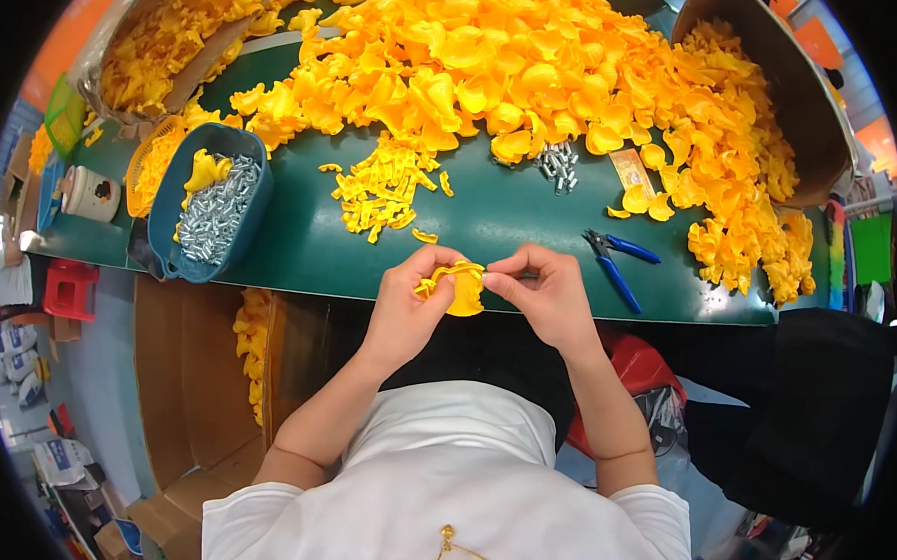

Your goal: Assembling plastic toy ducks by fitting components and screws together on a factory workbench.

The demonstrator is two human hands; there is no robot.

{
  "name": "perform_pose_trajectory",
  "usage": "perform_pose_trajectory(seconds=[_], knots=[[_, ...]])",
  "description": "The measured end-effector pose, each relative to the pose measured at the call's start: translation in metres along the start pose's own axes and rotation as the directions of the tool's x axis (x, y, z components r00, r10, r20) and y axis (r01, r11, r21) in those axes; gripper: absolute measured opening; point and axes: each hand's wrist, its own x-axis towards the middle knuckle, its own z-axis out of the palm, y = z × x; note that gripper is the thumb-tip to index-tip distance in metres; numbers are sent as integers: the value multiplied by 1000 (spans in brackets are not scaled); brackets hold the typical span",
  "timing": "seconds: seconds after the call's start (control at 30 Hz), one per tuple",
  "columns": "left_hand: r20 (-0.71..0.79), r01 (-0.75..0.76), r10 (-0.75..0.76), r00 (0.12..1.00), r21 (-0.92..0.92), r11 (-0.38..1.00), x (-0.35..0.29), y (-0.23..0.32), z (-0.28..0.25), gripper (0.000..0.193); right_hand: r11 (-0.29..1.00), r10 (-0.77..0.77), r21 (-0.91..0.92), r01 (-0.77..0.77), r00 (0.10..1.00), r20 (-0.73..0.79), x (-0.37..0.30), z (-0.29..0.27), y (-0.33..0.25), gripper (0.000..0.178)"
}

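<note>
Just over the table's near edge, a curved yellow plastic piece [466, 291] is held between both hands. My left hand [410, 300] pinches its left side, and my right hand [544, 291] grips its upper right edge with thumb and forefinger. Beyond them on the green table [296, 227] lies a small heap of little yellow plastic parts [382, 188]. A large pile of curved yellow plastic pieces [479, 58] spreads behind it. To the right of my right hand rest blue-handled cutting pliers [616, 263], with the handles spread.
A blue basin [252, 213] of small metal cylinders [215, 212] stands at the table's left edge. More metal cylinders [558, 165] lie by the pile. A cardboard box [811, 94] spills yellow pieces at right. Below the table at left is an open carton [187, 371].
</note>
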Motion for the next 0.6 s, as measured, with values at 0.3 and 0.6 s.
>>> perform_pose_trajectory(seconds=[0.3, 0.6], knots=[[212, 238, -194, 958, -204, 950, 10, 1, -14, 17, 940, -128, -287, 182, 972, 195, 11, -13, -21, 10], [340, 359, -157, 927, -690, 628, 1, 0, -17, 47, 823, -317, -443, 355, 935, 161, 35, -18, -14, 13]])
